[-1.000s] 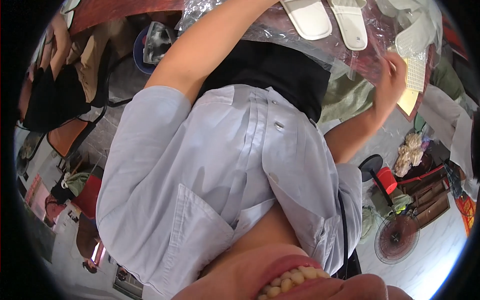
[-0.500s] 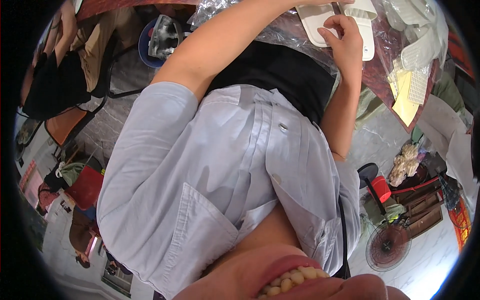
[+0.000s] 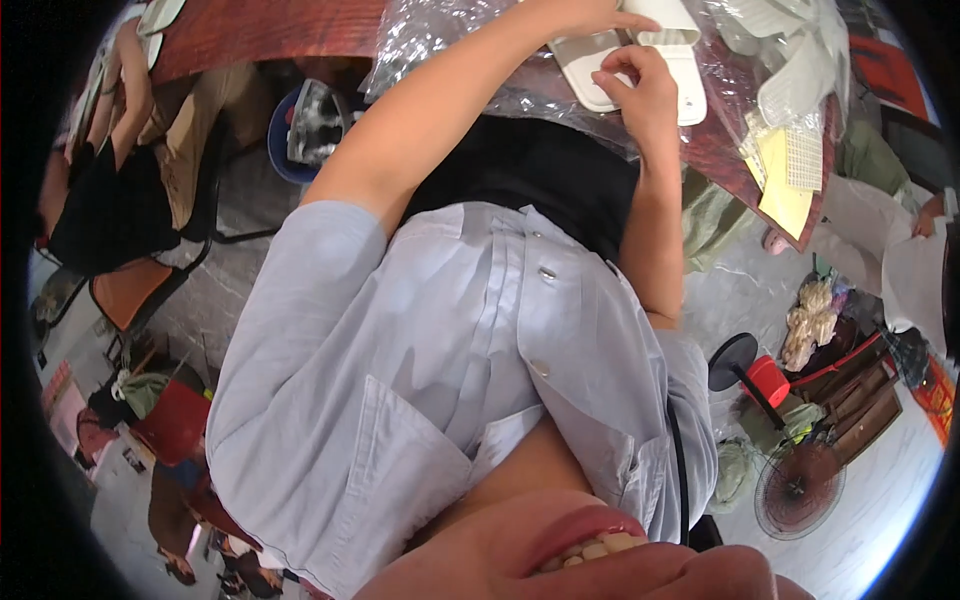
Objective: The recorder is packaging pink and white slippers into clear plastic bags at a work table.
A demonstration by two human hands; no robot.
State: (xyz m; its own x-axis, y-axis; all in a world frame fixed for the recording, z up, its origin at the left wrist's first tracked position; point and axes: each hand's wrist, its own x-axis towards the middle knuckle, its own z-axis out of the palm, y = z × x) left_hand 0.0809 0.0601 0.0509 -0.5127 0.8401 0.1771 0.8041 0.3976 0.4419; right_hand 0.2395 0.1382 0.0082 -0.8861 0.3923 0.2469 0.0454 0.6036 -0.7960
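Note:
A pair of white slippers (image 3: 691, 88) lies on clear plastic at the table edge, heels toward me. My left hand (image 3: 585, 14) reaches across from the left to the strap (image 3: 672, 30) at the top of the picture. One finger stretches along the strap and the others curl round the slipper; the upper part of the hand is cut off. Over the gap between the two soles is my right hand (image 3: 648, 92), its thumb and forefinger bent close together. Whatever is between those fingertips is too small to make out.
Clear wrapping (image 3: 480, 45) covers part of the red-brown table (image 3: 270, 32). Bagged white soles (image 3: 795, 75), a yellow sheet (image 3: 787, 190) and white gridded sheets (image 3: 803, 158) are at its right. Below left is a blue bin (image 3: 283, 150); a seated co-worker (image 3: 115, 190) is beyond it.
The whole view has shifted, so the slippers and both hands appear lower and further left. More of my left hand shows. Another person's hand has appeared at the far right.

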